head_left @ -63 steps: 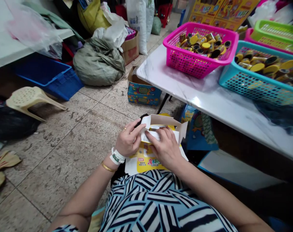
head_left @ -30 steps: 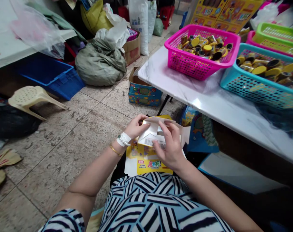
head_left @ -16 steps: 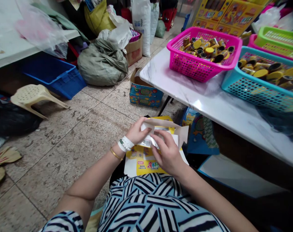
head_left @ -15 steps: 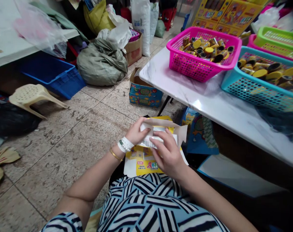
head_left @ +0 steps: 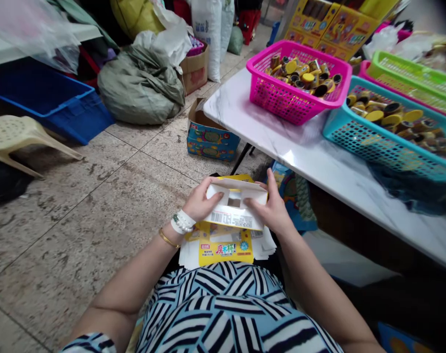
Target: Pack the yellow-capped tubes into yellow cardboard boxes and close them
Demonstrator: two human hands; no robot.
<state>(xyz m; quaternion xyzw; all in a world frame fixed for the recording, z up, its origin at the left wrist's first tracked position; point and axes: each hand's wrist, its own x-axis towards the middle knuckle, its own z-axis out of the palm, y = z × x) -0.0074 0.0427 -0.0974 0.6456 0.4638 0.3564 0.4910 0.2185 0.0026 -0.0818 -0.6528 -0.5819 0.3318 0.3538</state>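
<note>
The left hand (head_left: 202, 202) and right hand (head_left: 269, 208) held a folded white carton (head_left: 234, 193) between them, just off the near edge of the table (head_left: 281, 135). The left fingers lay pressed over the carton's left side, and the right fingers lay across its right side, with the right thumb (head_left: 270, 177) raised behind the far edge. Together they made a two-handed pinch, not a spread grip. A small square window (head_left: 234, 202) showed in the white panel, and a barcode label (head_left: 232, 219) ran along its lower part; the digits were too small to read.

Below the carton, nearer the person than the table, sat a stack of flat printed cartons (head_left: 221, 250) in yellow and white. Their large characters read 魔术杯 — the smaller print was hard to make out, and the carton and hands hid the upper part.

On the table stood a pink plastic basket (head_left: 300, 100) and a teal one (head_left: 384, 152), both heaped with small yellow-capped containers. A green basket (head_left: 403, 81) sat beyond them, cut off by glare and the frame edge.
</note>
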